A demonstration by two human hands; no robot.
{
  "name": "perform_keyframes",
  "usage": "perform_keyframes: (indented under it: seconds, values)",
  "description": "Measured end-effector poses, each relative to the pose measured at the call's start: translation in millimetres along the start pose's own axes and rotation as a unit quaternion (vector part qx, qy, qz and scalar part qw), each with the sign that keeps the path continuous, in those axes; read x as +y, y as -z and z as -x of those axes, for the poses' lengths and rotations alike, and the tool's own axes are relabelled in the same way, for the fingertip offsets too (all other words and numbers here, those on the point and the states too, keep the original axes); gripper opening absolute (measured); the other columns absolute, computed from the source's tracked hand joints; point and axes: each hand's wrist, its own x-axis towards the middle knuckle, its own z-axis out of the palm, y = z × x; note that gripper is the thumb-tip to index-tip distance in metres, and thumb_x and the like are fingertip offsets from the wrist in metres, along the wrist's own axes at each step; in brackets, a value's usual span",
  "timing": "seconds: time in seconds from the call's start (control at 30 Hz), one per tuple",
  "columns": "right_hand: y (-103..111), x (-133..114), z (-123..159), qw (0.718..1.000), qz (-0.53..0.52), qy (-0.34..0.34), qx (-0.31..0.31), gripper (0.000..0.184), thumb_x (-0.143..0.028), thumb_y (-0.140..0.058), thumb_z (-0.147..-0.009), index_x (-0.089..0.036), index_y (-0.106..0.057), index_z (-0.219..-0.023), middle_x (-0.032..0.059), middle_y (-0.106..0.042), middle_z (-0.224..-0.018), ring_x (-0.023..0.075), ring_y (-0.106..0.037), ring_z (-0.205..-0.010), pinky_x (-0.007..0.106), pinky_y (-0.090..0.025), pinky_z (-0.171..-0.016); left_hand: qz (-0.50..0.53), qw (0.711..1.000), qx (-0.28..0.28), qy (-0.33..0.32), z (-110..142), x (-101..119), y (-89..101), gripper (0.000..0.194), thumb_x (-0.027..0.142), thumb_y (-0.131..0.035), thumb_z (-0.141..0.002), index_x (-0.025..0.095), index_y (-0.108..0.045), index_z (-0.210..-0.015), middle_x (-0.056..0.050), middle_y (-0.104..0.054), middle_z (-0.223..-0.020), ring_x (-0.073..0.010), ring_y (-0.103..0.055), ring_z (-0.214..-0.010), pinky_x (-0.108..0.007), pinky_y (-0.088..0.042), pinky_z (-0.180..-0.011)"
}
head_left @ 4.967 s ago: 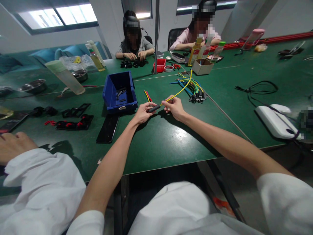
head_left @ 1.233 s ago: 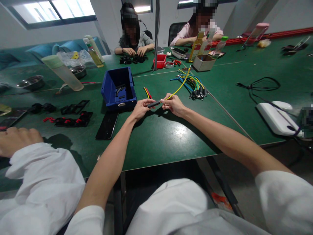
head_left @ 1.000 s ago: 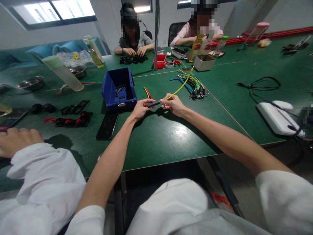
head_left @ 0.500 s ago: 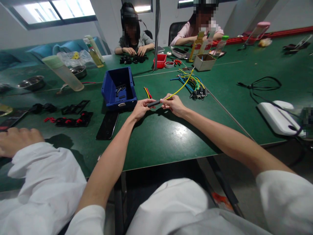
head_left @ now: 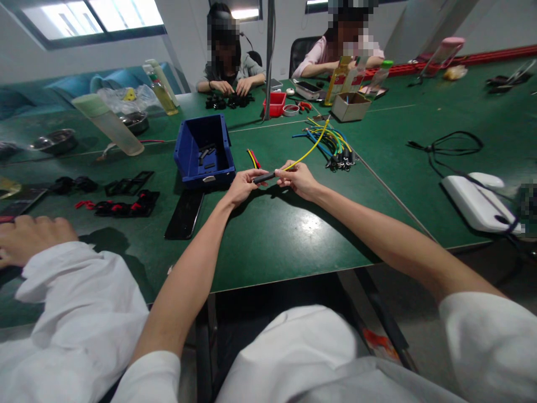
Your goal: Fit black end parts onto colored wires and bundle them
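My left hand (head_left: 242, 188) is closed on one end of a black sleeve (head_left: 264, 177), a short dark tube held level above the green table. Pinched at the sleeve's other end, my right hand (head_left: 297, 179) grips a yellow wire (head_left: 309, 150) where it meets the tube. The wire's free end curves up and away to the right. Short red and yellow wire pieces (head_left: 254, 159) lie just beyond my left hand. A blue bin (head_left: 205, 180) with small black pieces inside stands to the left. Past my right hand lies a bundle of coloured wires (head_left: 331, 143) with black ends.
A black phone (head_left: 184, 215) lies before the bin. Black and red parts (head_left: 128, 207) are further left, near a co-worker's hand (head_left: 36, 240). Two people sit across the table. A metal pole (head_left: 269, 61), a red box (head_left: 274, 104) and a white device (head_left: 478, 201) also stand around.
The free end of the yellow wire has swung slightly left and down. Both my hands stay in nearly the same place on the sleeve and wire.
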Motion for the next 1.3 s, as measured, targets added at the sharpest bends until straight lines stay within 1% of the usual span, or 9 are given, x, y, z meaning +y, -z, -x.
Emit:
perform_keyframes:
  seconds: [0.3, 0.53, 0.8, 1.07, 1.3]
  values:
    - [-0.1, -0.6, 0.1, 1.000, 0.001, -0.007, 0.003, 0.046, -0.038, -0.090, -0.057, -0.017, -0.053, -0.074, -0.0025, -0.061, -0.061, 0.0093, -0.063, -0.052, 0.017, -0.051, -0.047, -0.005, 1.000, -0.007, -0.002, 0.2, -0.2, -0.1, 0.048, 0.004, -0.059, -0.055, 0.016, -0.070, -0.100, -0.003, -0.073, -0.100, -0.0155, -0.067, -0.079, -0.034, -0.048, -0.087]
    - [0.0, -1.0, -0.2, 1.000, 0.000, -0.008, 0.000, 0.045, -0.037, -0.090, -0.058, -0.018, -0.053, -0.073, -0.0038, -0.059, -0.058, 0.0092, -0.063, -0.053, 0.017, -0.051, -0.048, -0.002, 1.000, -0.017, -0.002, -0.1, -0.3, 0.8, 0.047, 0.005, -0.060, -0.055, 0.017, -0.070, -0.100, -0.003, -0.073, -0.100, -0.0164, -0.068, -0.080, -0.035, -0.049, -0.087]
    - [0.1, -1.3, 0.4, 1.000, -0.003, -0.011, 0.002, 0.046, -0.037, -0.091, -0.056, -0.018, -0.052, -0.074, -0.0018, -0.063, -0.063, 0.0092, -0.064, -0.053, 0.016, -0.051, -0.047, 0.002, 1.000, -0.021, 0.007, 1.1, 1.5, 0.4, 0.047, 0.007, -0.062, -0.055, 0.017, -0.070, -0.101, -0.003, -0.073, -0.100, -0.0176, -0.068, -0.082, -0.034, -0.050, -0.086]
    - [-1.6, -2.4, 1.2, 1.000, 0.000, -0.008, 0.002, 0.045, -0.036, -0.091, -0.056, -0.017, -0.053, -0.073, -0.0025, -0.061, -0.061, 0.0092, -0.063, -0.053, 0.017, -0.052, -0.049, 0.000, 1.000, -0.022, 0.008, 0.9, 0.6, 1.4, 0.048, 0.006, -0.062, -0.055, 0.017, -0.070, -0.102, -0.003, -0.073, -0.102, -0.0184, -0.069, -0.084, -0.036, -0.049, -0.089]
    - [0.3, -0.4, 0.3, 1.000, -0.001, -0.004, 0.000, 0.043, -0.037, -0.091, -0.058, -0.017, -0.054, -0.071, -0.0022, -0.061, -0.059, 0.0094, -0.063, -0.054, 0.016, -0.051, -0.047, 0.001, 1.000, -0.020, 0.010, 0.9, 1.0, -0.1, 0.048, 0.005, -0.061, -0.056, 0.017, -0.071, -0.101, -0.002, -0.073, -0.101, -0.0183, -0.069, -0.083, -0.036, -0.050, -0.088]
